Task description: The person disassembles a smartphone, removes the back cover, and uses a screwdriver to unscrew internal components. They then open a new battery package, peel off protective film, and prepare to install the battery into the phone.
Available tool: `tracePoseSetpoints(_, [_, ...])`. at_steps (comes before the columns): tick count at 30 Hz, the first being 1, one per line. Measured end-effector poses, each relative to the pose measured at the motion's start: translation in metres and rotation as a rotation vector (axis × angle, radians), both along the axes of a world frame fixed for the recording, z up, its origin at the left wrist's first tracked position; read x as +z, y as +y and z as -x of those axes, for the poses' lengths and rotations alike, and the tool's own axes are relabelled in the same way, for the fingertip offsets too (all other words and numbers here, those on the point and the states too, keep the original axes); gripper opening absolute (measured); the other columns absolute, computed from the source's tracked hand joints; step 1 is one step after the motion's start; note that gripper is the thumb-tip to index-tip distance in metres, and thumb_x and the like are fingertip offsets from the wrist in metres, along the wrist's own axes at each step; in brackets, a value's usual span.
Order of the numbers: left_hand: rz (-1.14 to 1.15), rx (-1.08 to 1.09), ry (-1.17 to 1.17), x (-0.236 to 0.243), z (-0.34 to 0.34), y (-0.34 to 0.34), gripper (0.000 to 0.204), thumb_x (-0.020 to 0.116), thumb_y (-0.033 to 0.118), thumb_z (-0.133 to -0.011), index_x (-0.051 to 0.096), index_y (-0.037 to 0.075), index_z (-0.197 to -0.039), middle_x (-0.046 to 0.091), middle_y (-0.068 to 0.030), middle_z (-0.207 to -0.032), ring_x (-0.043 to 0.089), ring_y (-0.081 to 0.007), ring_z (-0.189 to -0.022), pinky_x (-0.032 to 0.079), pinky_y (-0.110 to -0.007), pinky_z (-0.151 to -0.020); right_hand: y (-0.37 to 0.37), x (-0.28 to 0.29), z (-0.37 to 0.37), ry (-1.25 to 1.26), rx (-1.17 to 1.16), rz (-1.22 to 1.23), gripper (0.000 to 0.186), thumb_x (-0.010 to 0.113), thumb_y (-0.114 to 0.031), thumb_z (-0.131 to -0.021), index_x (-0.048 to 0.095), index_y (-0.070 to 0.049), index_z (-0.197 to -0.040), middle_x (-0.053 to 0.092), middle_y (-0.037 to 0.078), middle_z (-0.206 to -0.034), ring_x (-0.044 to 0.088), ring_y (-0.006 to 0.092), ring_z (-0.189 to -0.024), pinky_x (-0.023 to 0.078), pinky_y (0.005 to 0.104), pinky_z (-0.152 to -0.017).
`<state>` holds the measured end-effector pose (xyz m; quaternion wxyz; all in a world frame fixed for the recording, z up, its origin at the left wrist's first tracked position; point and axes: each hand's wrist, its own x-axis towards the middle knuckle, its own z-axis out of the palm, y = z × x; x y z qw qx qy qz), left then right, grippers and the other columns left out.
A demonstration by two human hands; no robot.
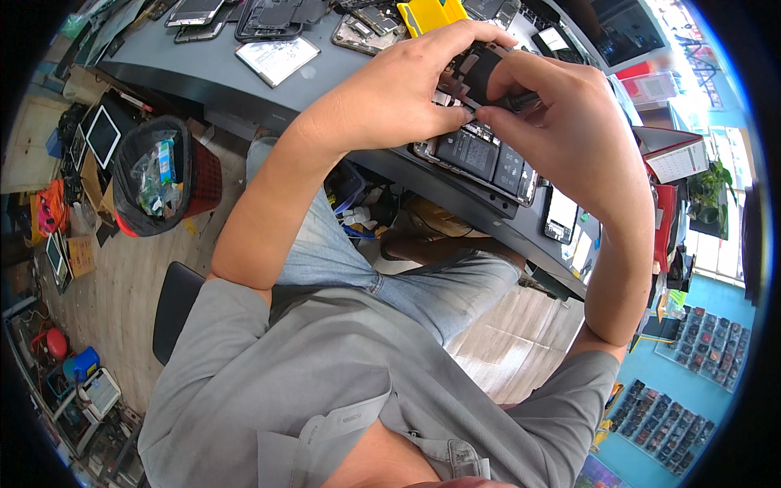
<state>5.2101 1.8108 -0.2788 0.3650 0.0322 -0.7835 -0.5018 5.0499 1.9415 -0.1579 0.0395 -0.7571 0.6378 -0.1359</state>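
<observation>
An opened phone (472, 154) with two black battery cells lies near the desk's front edge, its upper end under my hands. My left hand (399, 93) curls over a dark phone part (476, 73), fingers along its far side and thumb at the phone's inner board. My right hand (561, 130) is bent round the same part from the right, index finger curled on it and thumb tip close to my left thumb. Exactly what sits between the two thumb tips is too small to make out.
On the grey desk (187, 57) are disassembled phones (366, 32), a white flat battery (277, 58), a yellow holder (429, 15) and another phone (560, 215). A lined bin (163, 175) stands on the floor at left. A monitor (610, 28) and plant (708, 195) are at right.
</observation>
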Motion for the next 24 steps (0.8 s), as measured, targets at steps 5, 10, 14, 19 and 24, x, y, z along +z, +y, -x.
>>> tracePoseSetpoints(5, [-0.012, -0.004, -0.018, 0.0, -0.001, -0.001, 0.077, 0.082, -0.003, -0.086, 0.058, 0.014, -0.157, 0.073, -0.0115, -0.138, 0.076, -0.0257, -0.117, 0.064, -0.039, -0.099, 0.0, -0.001, 0.0, -0.013, -0.012, 0.001, 0.017, 0.086, -0.006, -0.091, 0.074, 0.001, -0.1, 0.073, 0.01, -0.083, 0.074, 0.0163, -0.072, 0.061, 0.0315, -0.072])
tracePoseSetpoints(10, [0.043, 0.043, -0.005, -0.003, 0.001, -0.001, 0.076, 0.082, -0.002, -0.086, 0.058, 0.014, -0.157, 0.071, -0.0117, -0.141, 0.075, -0.0261, -0.119, 0.063, -0.04, -0.1, 0.001, 0.002, -0.005, -0.026, -0.08, -0.042, 0.02, 0.087, -0.008, -0.091, 0.073, 0.002, -0.099, 0.07, 0.01, -0.08, 0.07, 0.014, -0.07, 0.059, 0.0317, -0.07])
tracePoseSetpoints(14, [0.017, 0.02, -0.013, -0.003, 0.0, -0.001, 0.076, 0.083, -0.001, -0.086, 0.058, 0.014, -0.157, 0.071, -0.0116, -0.142, 0.075, -0.0271, -0.12, 0.063, -0.04, -0.101, 0.001, 0.002, -0.004, -0.036, -0.087, -0.053, 0.02, 0.088, -0.01, -0.092, 0.073, 0.002, -0.098, 0.071, 0.011, -0.079, 0.07, 0.0161, -0.067, 0.059, 0.0321, -0.069])
tracePoseSetpoints(19, [0.095, 0.072, 0.02, -0.005, 0.002, -0.001, 0.076, 0.083, -0.001, -0.086, 0.057, 0.015, -0.156, 0.071, -0.0121, -0.141, 0.074, -0.0291, -0.122, 0.062, -0.042, -0.102, -0.002, 0.005, -0.015, 0.182, -0.175, -0.12, 0.022, 0.088, -0.009, -0.091, 0.074, 0.001, -0.104, 0.075, 0.013, -0.084, 0.072, 0.0235, -0.069, 0.06, 0.0338, -0.071])
tracePoseSetpoints(24, [0.05, 0.041, -0.084, 0.001, -0.005, -0.002, 0.076, 0.083, 0.0, -0.087, 0.057, 0.014, -0.157, 0.071, -0.0139, -0.142, 0.072, -0.0323, -0.126, 0.06, -0.044, -0.105, -0.002, 0.008, -0.018, 0.008, 0.006, -0.049, 0.033, 0.088, -0.008, -0.089, 0.072, -0.001, -0.117, 0.078, 0.015, -0.092, 0.074, 0.0276, -0.075, 0.06, 0.0364, -0.074])
